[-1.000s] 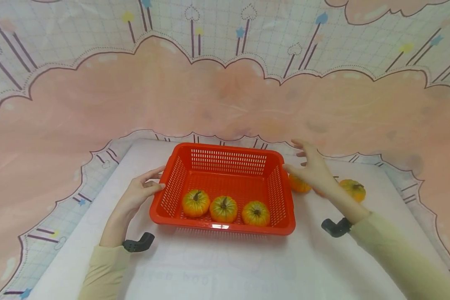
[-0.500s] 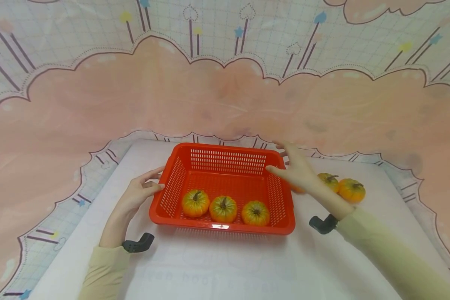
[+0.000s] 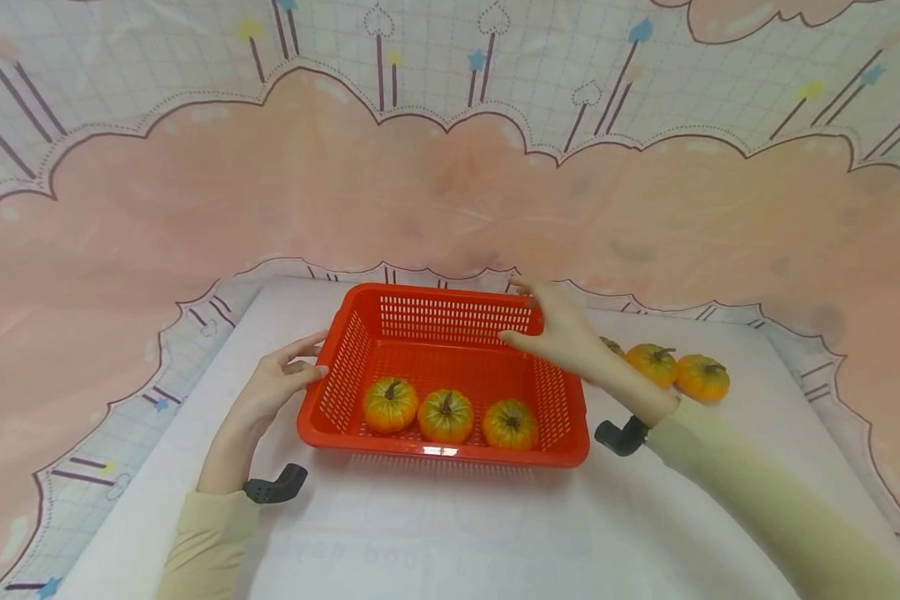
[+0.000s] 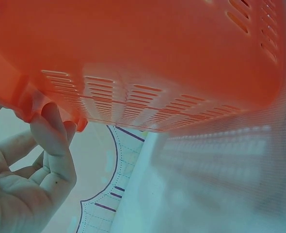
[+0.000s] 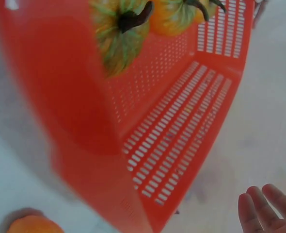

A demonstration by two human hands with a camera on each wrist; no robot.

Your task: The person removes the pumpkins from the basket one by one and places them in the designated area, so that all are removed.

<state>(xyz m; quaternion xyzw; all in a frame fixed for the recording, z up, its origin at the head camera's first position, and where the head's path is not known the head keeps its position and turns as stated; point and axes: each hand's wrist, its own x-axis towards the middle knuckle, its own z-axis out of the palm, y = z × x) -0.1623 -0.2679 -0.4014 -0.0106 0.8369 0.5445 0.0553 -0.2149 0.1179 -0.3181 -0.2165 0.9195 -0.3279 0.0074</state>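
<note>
A red plastic basket [image 3: 450, 358] with slotted sides stands on the white table. Along its near side lie three small orange-green pumpkins, a left one [image 3: 391, 405], a middle one [image 3: 446, 417] and a right one [image 3: 511, 425]. My left hand [image 3: 273, 383] holds the basket's left rim; in the left wrist view its fingers [image 4: 55, 150] curl at the rim's edge. Over the back right part of the basket hovers my right hand [image 3: 566, 333], fingers spread and nothing in them. The right wrist view catches only the fingers [image 5: 264, 206], apart from the basket wall.
Right of the basket, two more pumpkins [image 3: 652, 364] sit side by side. Another pumpkin [image 3: 611, 345] is mostly hidden behind my right wrist. A patterned pink and white cloth [image 3: 450, 200] hangs behind the table. Each wrist wears a black camera mount [image 3: 277, 485].
My right hand has moved left, from beside the basket's right rim to over its back right part, uncovering pumpkins on the table. The left hand and basket have stayed put.
</note>
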